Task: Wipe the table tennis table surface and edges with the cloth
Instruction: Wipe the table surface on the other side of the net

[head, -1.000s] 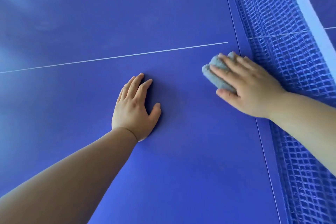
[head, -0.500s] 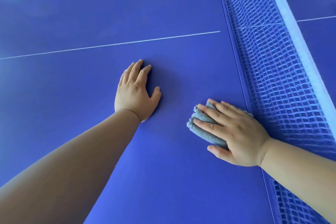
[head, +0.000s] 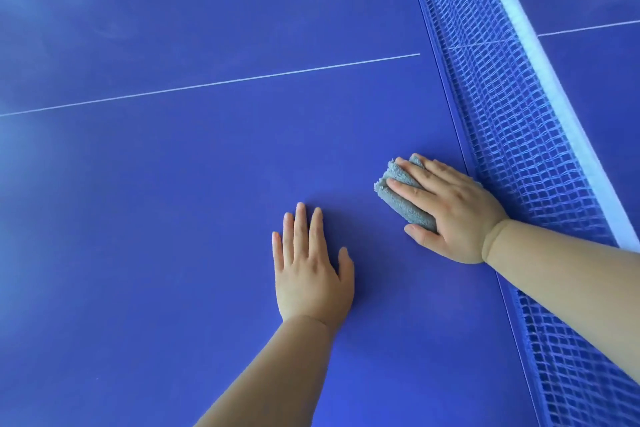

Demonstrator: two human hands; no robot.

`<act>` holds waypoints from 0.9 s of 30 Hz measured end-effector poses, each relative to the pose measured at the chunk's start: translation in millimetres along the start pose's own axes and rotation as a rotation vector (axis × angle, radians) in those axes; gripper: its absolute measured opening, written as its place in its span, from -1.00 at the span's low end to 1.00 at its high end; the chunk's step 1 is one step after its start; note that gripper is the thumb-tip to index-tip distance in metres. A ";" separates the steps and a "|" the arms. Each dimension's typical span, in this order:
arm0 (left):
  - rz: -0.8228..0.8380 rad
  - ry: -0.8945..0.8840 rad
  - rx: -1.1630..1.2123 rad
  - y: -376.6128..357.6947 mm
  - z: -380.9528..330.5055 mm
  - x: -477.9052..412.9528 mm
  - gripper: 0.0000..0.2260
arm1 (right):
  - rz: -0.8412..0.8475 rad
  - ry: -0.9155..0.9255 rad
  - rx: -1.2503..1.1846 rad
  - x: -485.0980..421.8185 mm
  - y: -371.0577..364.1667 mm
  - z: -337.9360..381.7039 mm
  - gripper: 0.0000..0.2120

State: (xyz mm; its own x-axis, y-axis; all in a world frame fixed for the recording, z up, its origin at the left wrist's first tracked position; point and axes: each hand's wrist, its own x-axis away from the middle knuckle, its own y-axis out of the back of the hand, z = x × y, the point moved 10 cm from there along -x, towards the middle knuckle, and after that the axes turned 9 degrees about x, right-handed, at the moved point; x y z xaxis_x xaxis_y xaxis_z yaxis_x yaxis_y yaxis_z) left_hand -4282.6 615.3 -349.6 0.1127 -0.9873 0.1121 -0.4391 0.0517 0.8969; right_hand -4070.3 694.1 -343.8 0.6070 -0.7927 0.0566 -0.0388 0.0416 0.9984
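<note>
The blue table tennis table (head: 166,225) fills the view. My right hand (head: 450,208) lies flat on a folded grey cloth (head: 393,185) and presses it to the surface, right beside the foot of the net (head: 512,121). Its fingers are straight on top of the cloth, and the thumb lies along the cloth's near edge. My left hand (head: 311,274) rests palm down on the bare surface, fingers straight, a little nearer to me and left of the cloth.
The blue mesh net with its white top band (head: 557,97) runs diagonally down the right side. A thin white centre line (head: 207,84) crosses the surface beyond both hands. The far half of the table shows past the net.
The right hand drew the cloth toward me along the net, then pushed it away again a little. The left hand slid nearer to me and to the right.
</note>
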 end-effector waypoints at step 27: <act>0.038 -0.006 -0.111 -8.5 2.0 1.9 -0.29 | 0.186 0.379 0.091 48.4 -17.0 54.5 -0.28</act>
State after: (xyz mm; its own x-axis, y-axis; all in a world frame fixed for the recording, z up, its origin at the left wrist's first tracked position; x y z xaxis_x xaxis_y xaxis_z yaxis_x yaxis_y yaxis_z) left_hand -4280.4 612.8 -357.8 0.0922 -0.9851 0.1449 -0.3418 0.1054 0.9338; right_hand -4083.5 621.9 -358.3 0.8312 -0.4963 0.2507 -0.2349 0.0951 0.9674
